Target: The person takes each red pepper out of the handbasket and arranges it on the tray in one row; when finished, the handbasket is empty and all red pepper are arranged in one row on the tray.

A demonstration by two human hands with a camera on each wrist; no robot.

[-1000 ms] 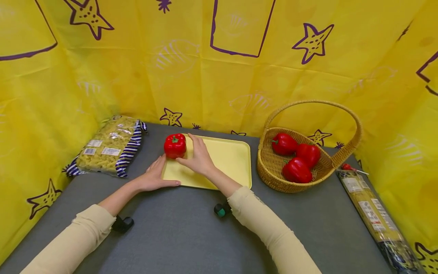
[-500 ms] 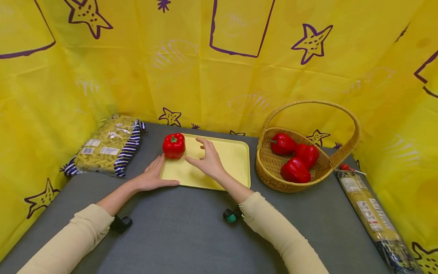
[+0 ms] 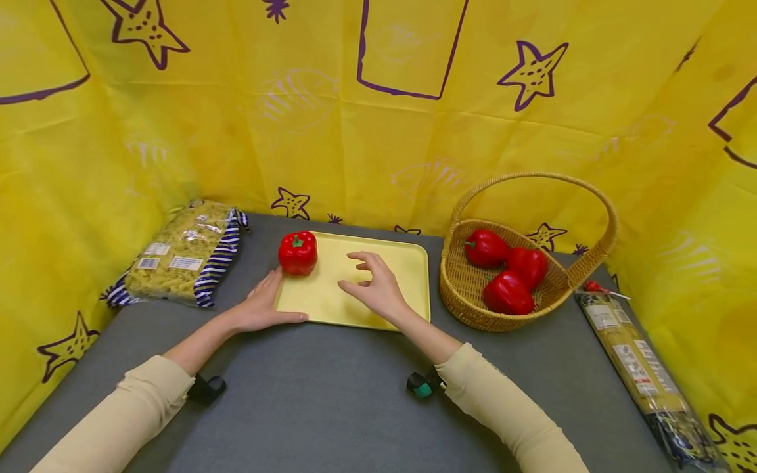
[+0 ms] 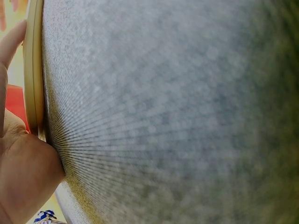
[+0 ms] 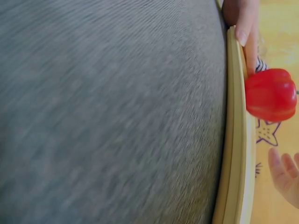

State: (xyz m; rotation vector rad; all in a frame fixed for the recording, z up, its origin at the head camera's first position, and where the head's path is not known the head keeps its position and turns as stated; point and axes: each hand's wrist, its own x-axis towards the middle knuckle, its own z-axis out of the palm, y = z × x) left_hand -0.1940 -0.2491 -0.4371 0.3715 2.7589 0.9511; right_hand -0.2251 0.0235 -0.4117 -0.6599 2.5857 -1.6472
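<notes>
A red bell pepper [image 3: 298,253] stands upright, stem up, at the left end of a pale yellow tray [image 3: 408,263]. My left hand [image 3: 260,309] rests at the tray's near left corner, thumb along the front rim and fingers along the left side, fingertips just below the pepper. Over the middle of the tray is my right hand [image 3: 378,289], holding nothing, its fingers loosely bent and apart from the pepper. In the right wrist view the pepper [image 5: 271,94] sits beyond the tray's rim [image 5: 236,140]. The left wrist view shows the left thumb [image 4: 13,44] at the rim.
On the right stands a wicker basket [image 3: 467,305] with a tall handle, holding several red bell peppers [image 3: 508,293]. A bag of pasta [image 3: 183,253] lies at the left. A long packet [image 3: 635,368] lies along the right edge. Yellow patterned cloth surrounds the grey table [image 3: 331,394].
The right hand has let go of the pepper and moved right, over the middle of the tray. The pepper stays at the tray's left end, and the left hand has kept its place.
</notes>
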